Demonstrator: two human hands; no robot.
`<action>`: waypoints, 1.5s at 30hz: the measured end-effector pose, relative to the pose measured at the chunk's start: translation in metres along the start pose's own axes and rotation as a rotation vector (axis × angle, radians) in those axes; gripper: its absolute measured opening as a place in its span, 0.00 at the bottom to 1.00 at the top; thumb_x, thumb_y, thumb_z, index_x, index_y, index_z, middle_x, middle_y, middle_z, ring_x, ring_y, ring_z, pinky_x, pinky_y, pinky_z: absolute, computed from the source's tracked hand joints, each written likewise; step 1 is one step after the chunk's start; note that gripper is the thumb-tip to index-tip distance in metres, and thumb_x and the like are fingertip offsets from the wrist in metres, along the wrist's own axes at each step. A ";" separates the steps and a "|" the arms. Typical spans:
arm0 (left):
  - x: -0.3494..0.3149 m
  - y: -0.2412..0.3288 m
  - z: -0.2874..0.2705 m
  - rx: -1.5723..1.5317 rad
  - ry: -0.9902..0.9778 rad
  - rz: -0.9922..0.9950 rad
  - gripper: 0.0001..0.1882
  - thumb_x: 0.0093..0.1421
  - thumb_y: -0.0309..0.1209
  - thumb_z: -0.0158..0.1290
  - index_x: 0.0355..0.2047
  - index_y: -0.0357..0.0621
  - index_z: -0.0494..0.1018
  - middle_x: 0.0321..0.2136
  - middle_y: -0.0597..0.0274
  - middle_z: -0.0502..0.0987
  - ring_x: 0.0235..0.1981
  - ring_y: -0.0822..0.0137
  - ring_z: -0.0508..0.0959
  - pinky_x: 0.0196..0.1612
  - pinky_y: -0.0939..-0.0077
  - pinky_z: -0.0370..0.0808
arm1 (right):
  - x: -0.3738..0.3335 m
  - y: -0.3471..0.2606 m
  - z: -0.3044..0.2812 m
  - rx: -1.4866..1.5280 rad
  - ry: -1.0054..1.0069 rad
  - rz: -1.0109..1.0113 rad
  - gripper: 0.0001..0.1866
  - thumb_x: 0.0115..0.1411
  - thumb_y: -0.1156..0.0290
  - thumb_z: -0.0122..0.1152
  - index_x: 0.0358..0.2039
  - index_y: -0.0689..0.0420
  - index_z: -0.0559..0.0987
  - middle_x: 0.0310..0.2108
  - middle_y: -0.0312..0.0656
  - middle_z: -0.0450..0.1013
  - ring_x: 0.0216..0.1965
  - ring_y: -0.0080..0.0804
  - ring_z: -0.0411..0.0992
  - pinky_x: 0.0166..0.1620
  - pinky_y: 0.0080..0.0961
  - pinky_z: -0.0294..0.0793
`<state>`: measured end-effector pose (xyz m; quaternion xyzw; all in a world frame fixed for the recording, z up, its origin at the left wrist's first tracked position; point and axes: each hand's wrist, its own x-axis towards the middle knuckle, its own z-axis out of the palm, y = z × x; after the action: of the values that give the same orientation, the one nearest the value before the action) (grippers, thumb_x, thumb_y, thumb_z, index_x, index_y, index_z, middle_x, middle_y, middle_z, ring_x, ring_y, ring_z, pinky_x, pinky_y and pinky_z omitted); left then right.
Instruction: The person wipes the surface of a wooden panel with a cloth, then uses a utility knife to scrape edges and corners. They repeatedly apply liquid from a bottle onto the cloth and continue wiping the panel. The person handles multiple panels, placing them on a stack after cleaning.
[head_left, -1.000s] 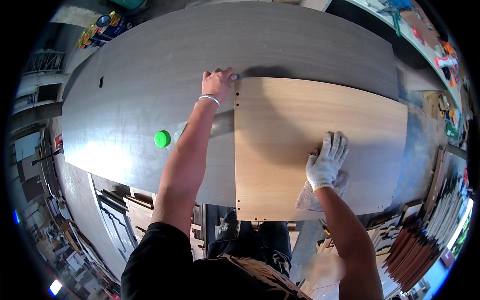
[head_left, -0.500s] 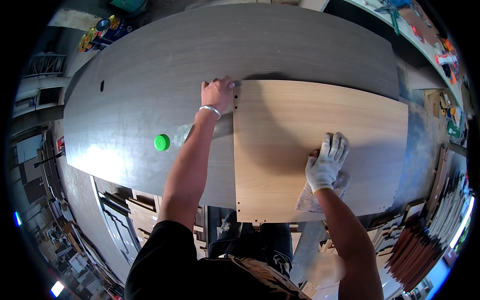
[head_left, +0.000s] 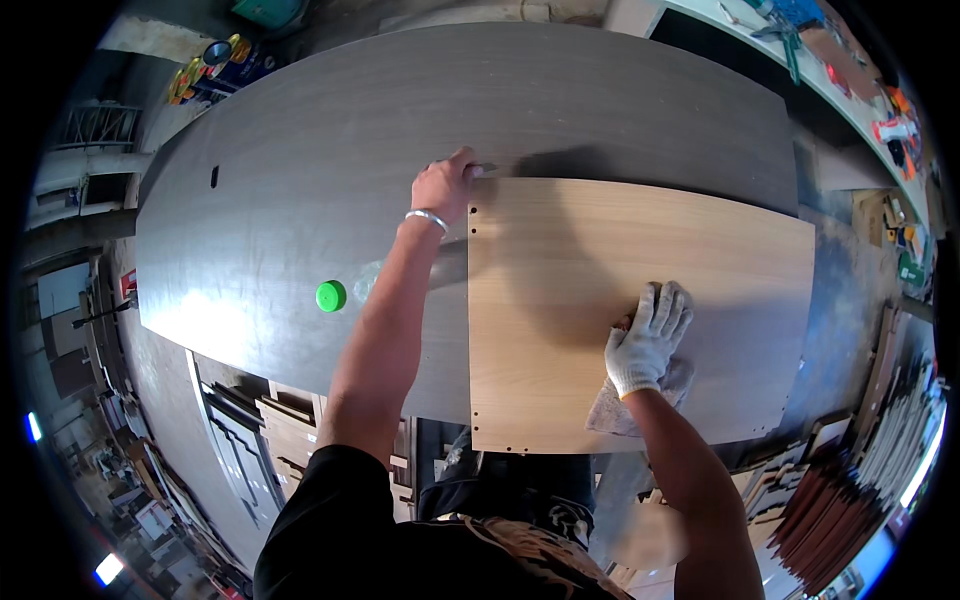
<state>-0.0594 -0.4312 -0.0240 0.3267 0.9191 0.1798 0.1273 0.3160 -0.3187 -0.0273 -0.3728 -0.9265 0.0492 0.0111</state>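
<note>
A pale wood-grain panel [head_left: 560, 400] with small dark holes along its edges rests on a large grey board [head_left: 380, 120]. At the panel's far left corner is my bare left hand [head_left: 445, 187], its fingers closed on a small thin grey piece [head_left: 485, 168] that I cannot name. My right hand [head_left: 648, 340], in a white knit glove, presses on the panel's right half. Beneath its palm a greyish cloth [head_left: 612, 412] is held against the wood, the fingers reaching out past it. Left of my left forearm lies a clear bottle [head_left: 367, 284], partly hidden, with a green cap [head_left: 330, 295].
A white bench [head_left: 830, 100] with tools borders the far right. Metal cans [head_left: 222, 65] stand beyond the grey board's far left edge. Stacked brown strips [head_left: 825, 510] lean at lower right, and leaning panels [head_left: 240, 445] stand below the board's near left side.
The view has shifted slightly. My left hand has moved a little away and right relative to the panel corner, and the thin grey piece shows more. The gloved hand stays nearly in place.
</note>
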 end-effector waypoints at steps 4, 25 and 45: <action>0.046 0.037 -0.027 0.086 -0.361 0.188 0.11 0.68 0.41 0.53 0.42 0.52 0.80 0.36 0.55 0.84 0.44 0.49 0.82 0.49 0.53 0.76 | 0.002 -0.002 0.001 0.009 -0.055 0.026 0.46 0.50 0.61 0.66 0.69 0.60 0.61 0.72 0.63 0.52 0.74 0.67 0.45 0.74 0.69 0.38; 0.128 0.086 0.017 0.268 -0.900 1.053 0.17 0.65 0.42 0.58 0.24 0.44 0.76 0.22 0.54 0.77 0.31 0.49 0.78 0.38 0.51 0.71 | 0.009 -0.001 -0.010 0.031 -0.007 0.040 0.41 0.52 0.62 0.57 0.68 0.61 0.64 0.70 0.63 0.57 0.72 0.69 0.52 0.73 0.68 0.44; 0.136 -0.014 -0.012 0.162 -0.821 1.184 0.08 0.62 0.35 0.60 0.25 0.52 0.78 0.23 0.68 0.78 0.31 0.63 0.76 0.43 0.65 0.68 | 0.013 -0.013 -0.001 -0.033 0.073 0.046 0.36 0.56 0.65 0.50 0.67 0.60 0.66 0.68 0.59 0.62 0.71 0.65 0.58 0.73 0.63 0.53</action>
<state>-0.1738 -0.3559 -0.0346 0.8191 0.4768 0.0128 0.3187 0.2974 -0.3188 -0.0254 -0.3956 -0.9174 0.0204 0.0377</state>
